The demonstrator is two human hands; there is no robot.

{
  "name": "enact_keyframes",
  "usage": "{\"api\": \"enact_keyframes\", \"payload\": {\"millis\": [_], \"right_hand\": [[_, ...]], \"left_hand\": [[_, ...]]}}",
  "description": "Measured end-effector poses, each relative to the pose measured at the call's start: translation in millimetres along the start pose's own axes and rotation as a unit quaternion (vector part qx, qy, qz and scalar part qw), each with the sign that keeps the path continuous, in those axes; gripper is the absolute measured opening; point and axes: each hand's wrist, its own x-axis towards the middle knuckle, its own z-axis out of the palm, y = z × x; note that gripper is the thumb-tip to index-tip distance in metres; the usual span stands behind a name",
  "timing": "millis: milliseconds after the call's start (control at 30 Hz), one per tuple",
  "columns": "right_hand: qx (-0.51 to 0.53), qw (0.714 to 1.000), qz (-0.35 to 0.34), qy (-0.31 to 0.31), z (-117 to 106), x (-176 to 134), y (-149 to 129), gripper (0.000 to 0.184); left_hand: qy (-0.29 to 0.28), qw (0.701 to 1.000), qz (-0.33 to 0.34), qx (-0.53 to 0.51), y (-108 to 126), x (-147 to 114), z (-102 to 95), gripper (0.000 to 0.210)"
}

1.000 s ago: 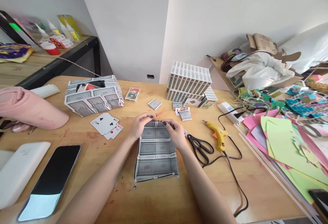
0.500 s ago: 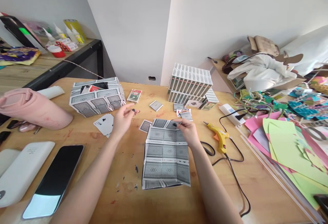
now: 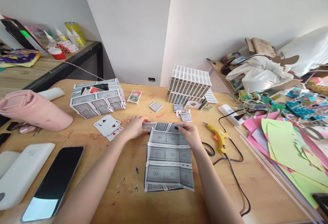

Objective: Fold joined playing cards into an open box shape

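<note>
A shallow box made of grey-backed playing cards (image 3: 165,157) lies open side up in front of me, with raised edges and a flap on its right. My right hand (image 3: 189,133) pinches the far right corner of this card box. At the far left corner, my left hand (image 3: 137,126) is closed around a single playing card (image 3: 148,126), which meets the box's far edge; the fingertips are partly hidden. Loose playing cards (image 3: 109,125) lie face up left of that hand. A yellow hot glue gun (image 3: 217,137) rests to the right of my right hand.
Behind stand a finished-looking card-covered box (image 3: 98,97), a card pack (image 3: 134,96) and stacked card packs (image 3: 189,82). A pink bottle (image 3: 38,109), phone (image 3: 55,179) and white power bank (image 3: 25,172) lie left. Coloured paper (image 3: 287,149) and a power strip (image 3: 230,114) are right.
My left hand has moved right and down to the box's far left corner and taken hold of the playing card there. The box has shifted slightly right, still held by my right hand.
</note>
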Motion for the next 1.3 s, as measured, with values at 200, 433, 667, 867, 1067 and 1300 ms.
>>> {"api": "enact_keyframes", "payload": {"millis": [200,433,667,867,1067,1300], "right_hand": [[-0.024,1.000,0.007,0.003,5,4,10,0.018],[-0.203,0.976,-0.065,0.050,23,10,-5,0.023],[-0.221,0.946,-0.220,-0.085,51,10,-57,0.053],[-0.183,0.974,-0.118,-0.056,44,17,-46,0.007],[0.004,0.998,-0.039,-0.044,22,20,-39,0.019],[0.087,0.995,-0.056,0.011,-2,18,-39,0.023]], "left_hand": [[0.051,0.998,-0.042,0.013,-6,5,-6.2,0.024],[0.137,0.989,-0.042,-0.022,1,-10,-28.4,0.021],[0.167,0.960,0.110,-0.198,43,-24,-42.2,0.015],[0.201,0.964,0.012,-0.175,36,-35,-29.7,0.052],[-0.002,0.998,-0.026,-0.059,18,-40,-14.5,0.008],[0.040,0.991,0.003,-0.125,14,-15,-26.2,0.011]]}}
